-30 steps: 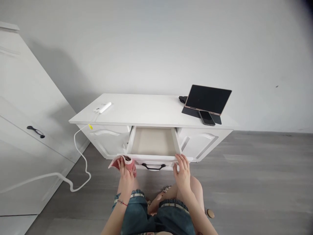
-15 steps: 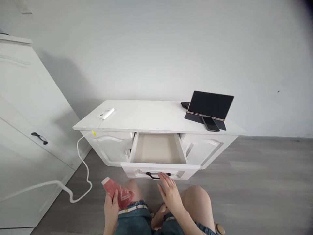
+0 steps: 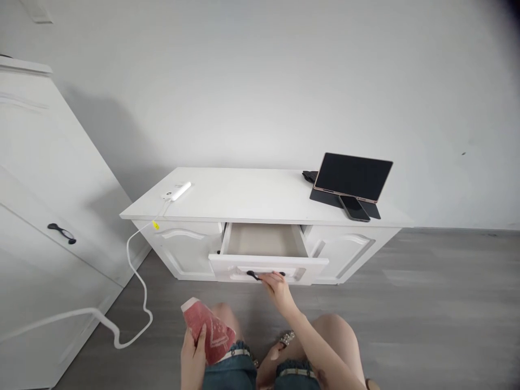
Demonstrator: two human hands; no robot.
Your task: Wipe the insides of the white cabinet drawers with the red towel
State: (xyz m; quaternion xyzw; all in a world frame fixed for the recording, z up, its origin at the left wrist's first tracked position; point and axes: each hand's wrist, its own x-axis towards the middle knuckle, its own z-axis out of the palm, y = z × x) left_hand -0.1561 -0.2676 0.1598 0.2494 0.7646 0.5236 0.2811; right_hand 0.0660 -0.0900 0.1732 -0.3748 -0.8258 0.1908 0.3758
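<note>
My left hand (image 3: 193, 352) grips a folded red sock (image 3: 209, 331) with a white cuff and pale pattern, held over my left thigh. My right hand (image 3: 280, 291) is closed on the black drawer handle (image 3: 252, 275), its fingers covering much of the bar. The white drawer (image 3: 268, 262) stands partly out of the cabinet, and the part of its inside that shows is bare.
On the white cabinet top (image 3: 244, 192) are a propped tablet (image 3: 353, 176), a phone (image 3: 354, 208), a black item (image 3: 310, 176) and a white plugged-in device (image 3: 177, 191). Its white cable (image 3: 143, 292) hangs at the left. A wardrobe (image 3: 60, 179) stands left.
The drawer has slid inward, away from me. My right hand has moved forward with it and closed around the handle. My left hand and the sock have shifted slightly right.
</note>
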